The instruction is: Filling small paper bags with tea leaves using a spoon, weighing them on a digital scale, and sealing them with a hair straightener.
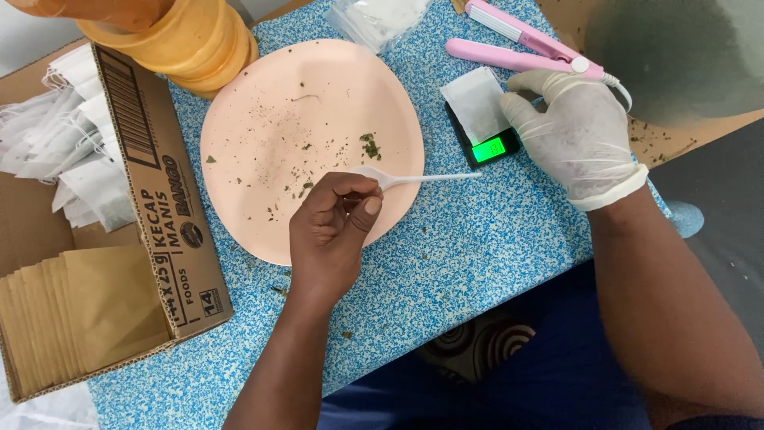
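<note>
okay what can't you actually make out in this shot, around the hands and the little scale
- Scale, head view: its pan is covered by a white paper pouch.
- Right hand: fingertips hidden behind the pouch; grip unclear.
- Spoon: its bowl is tucked under the left hand.
- Grey round thing, top right: blurred, cut off.

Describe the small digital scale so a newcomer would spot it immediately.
Start at the large round peach plate on the blue speckled mat. Just to its right, under the white-gloved right hand, sits the small black pocket scale. It alone has a glowing green display, and a white paper sachet lies on it.
</note>
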